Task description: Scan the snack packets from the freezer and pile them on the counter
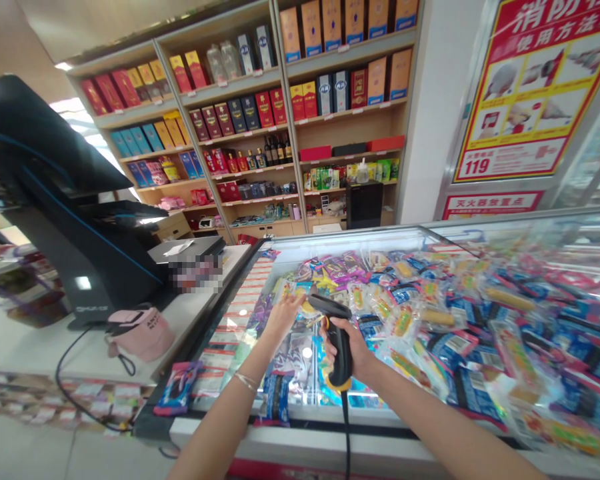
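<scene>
Two hands are out over the freezer (433,230), whose glass lid shows a heap of wrapped ice creams too many to count. The right hand (356,352) is closed round the grip of one scanner (336,340), black with a yellow base, its head tipped toward the freezer's left end and its single cable dropping over the front edge. The left hand (283,315) lies with its fingers spread loosely on the glass near the left end, touching a yellow packet (305,301) just beside the scanner's head; whether it grips the packet I cannot tell. One thin bracelet (246,381) sits on the left wrist.

Two loose packets rest at the front left corner of the freezer: a pink-and-blue packet (176,390) and a dark blue packet (277,400).

On the counter (25,343) to the left stand one black till (55,200) and one pink cap (141,331), near the counter's front edge, with one black cord (63,387) looping down beside it.

Behind, two bays of shelves (260,120) carry boxed bottles in red, blue and orange. One red-and-yellow poster (535,87) hangs at the upper right.
</scene>
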The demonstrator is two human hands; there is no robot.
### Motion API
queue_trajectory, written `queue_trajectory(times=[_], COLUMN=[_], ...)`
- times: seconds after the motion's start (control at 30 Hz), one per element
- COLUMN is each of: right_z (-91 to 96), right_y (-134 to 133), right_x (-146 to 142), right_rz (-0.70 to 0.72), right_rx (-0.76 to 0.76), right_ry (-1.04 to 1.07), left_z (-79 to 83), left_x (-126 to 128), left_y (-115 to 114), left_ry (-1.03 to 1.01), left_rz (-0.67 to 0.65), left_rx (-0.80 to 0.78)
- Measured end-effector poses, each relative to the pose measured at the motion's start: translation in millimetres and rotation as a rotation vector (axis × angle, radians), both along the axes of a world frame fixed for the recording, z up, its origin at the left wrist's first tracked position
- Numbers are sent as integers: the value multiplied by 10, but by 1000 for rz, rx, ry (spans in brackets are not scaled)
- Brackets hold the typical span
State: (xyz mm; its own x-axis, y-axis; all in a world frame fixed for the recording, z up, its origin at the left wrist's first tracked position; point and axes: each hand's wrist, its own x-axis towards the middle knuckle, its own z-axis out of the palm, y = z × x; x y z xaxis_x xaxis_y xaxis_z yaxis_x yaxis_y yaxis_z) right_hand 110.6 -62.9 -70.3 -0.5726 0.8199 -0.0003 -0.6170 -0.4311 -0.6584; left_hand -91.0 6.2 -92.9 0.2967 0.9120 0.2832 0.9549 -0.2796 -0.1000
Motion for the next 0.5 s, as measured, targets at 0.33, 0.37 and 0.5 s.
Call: queue_trajectory(times=[0.33,0.37,0.5], right_z=[30,26,12], right_y=[36,39,39], right_x=[65,65,58], right_rz=[-14,-22,-22], right_rx=[15,12,10], right_ry=[70,72,67], left_z=[49,33,-9], left_x=[-188,-230,-356], left_y=[9,29,88], left_ry=[-597,-685,-925], left_rz=[265,280,290], left_rx=[89,125,168])
